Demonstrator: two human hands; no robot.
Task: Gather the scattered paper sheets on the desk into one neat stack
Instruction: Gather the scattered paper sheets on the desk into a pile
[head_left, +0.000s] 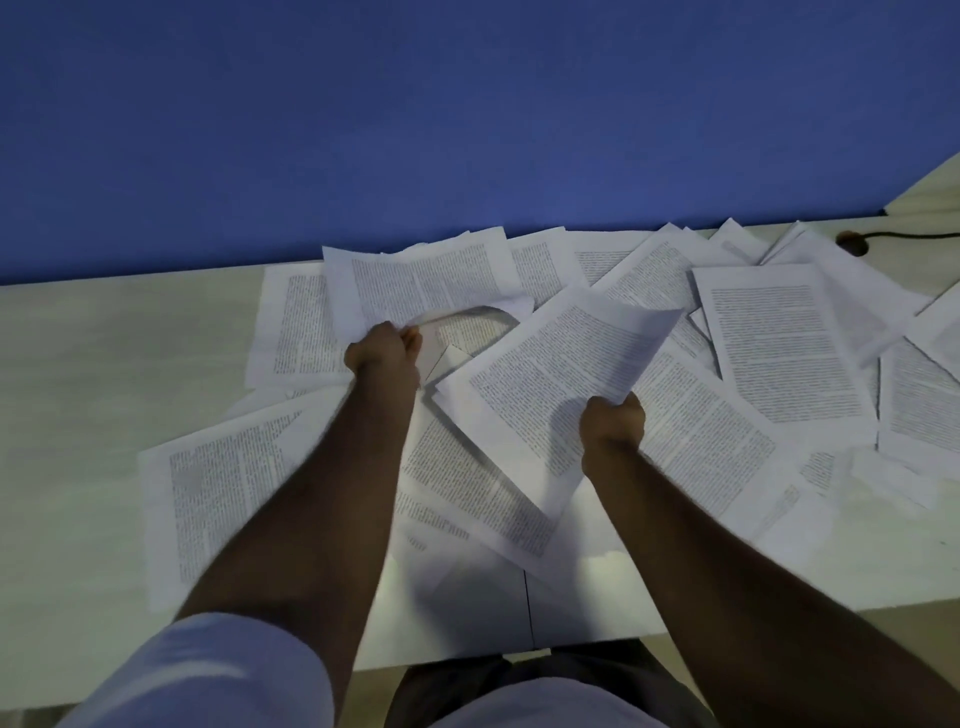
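My left hand (383, 349) pinches the near edge of a printed sheet (421, 283) at the back of the surface (78, 364), and my right hand (613, 423) grips the edge of another sheet (561, 384), lifted and bowing. The rest of the paper sheets (779, 343) lie scattered and overlapping across the pale surface, most to my right. They look thin, light, floppy and slippery, so I judge edges and corners the best hold.
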